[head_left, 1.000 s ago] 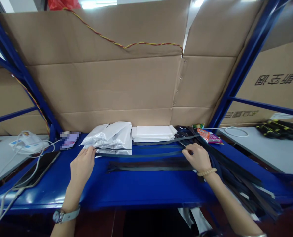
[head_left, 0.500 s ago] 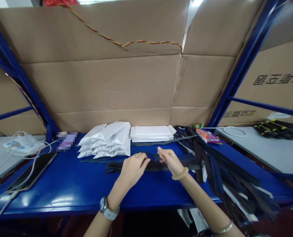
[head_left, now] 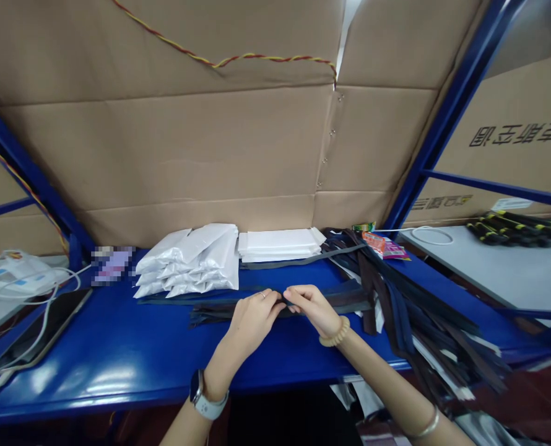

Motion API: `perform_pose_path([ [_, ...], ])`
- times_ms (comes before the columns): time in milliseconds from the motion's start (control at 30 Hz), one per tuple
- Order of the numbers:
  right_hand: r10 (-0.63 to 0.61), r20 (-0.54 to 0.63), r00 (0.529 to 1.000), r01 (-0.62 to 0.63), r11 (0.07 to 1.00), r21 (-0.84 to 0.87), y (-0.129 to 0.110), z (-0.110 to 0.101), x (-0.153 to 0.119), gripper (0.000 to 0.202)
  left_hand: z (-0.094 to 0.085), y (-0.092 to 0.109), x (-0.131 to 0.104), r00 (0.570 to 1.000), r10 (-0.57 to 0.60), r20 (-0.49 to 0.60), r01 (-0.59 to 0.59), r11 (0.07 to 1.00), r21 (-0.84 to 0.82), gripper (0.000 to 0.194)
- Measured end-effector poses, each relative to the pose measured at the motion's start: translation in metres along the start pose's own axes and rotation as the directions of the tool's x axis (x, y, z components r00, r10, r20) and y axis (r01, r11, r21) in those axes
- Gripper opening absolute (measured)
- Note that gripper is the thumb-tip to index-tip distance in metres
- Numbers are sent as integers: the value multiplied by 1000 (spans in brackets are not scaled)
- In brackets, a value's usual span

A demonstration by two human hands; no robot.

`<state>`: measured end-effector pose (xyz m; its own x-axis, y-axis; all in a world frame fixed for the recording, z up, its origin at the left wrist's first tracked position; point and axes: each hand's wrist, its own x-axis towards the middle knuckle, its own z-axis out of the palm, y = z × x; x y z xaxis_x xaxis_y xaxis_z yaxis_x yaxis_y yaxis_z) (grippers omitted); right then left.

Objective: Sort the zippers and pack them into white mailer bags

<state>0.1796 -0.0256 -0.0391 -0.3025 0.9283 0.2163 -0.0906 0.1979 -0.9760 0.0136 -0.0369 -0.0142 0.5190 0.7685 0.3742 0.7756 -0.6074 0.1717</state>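
Charcoal strips [head_left: 350,301], centre of frame on the blue tabletop [head_left: 155,359]. Judged by look: light, limp, prone to twisting, not fragile; best taken flat between finger and thumb near an end. Long axis left to right, nearly level. Left hand [head_left: 252,317] and right hand [head_left: 318,311] meet above; each grip pinched on a small dark piece [head_left: 285,301], its direction hidden by fingers.

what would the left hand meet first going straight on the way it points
Most likely the right hand: its fingertips sit just beside those of the left hand, though the exact gap is hard to judge.
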Motion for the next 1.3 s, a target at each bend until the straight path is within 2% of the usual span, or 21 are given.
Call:
perform_pose_path([
  [133, -39, 16, 999, 39, 999, -34, 0, -2, -1, 47, 1, 0, -1, 999, -32, -12, 31, 999, -18, 26],
  [333, -55, 46, 997, 56, 998, -29, 0, -3, -2, 47, -6, 1, -2, 997, -68, 30, 73, 974, -215, 24],
  [467, -79, 43, 996, 81, 996, -27, 1, -3, -2, 45, -10, 1, -3, 996, -81, 39, 87, 970, -227, 27],
  [600, -98, 30, 995, 100, 993, -64, 1, -3, -2, 41, -11, -1, -5, 995, -58, 80, 70, 983, -169, 30],
  [867, -101, 98, 990, 122, 964, -235, 1, -3, -2, 32, -23, -1, -12, 992, 23, 121, -38, 991, 128, 30],
  [1000, -101, 168, 981, 144, 953, -267, -2, -1, -2, 31, -29, -3, -16, 987, 50, 150, -75, 983, 168, 29],
  [1167, -69, 271, 960, 140, 957, -253, -4, 1, -6, 32, -36, -2, -19, 954, 195, 229, -236, 956, 171, 23],
  [1233, -56, 269, 961, 123, 964, -236, -5, -3, -9, 34, -40, -4, -19, 943, 225, 246, -270, 948, 170, 21],
  [1300, -44, 238, 970, 94, 975, -202, -7, -11, -12, 36, -45, -10, -21, 949, 209, 236, -255, 950, 182, 20],
])
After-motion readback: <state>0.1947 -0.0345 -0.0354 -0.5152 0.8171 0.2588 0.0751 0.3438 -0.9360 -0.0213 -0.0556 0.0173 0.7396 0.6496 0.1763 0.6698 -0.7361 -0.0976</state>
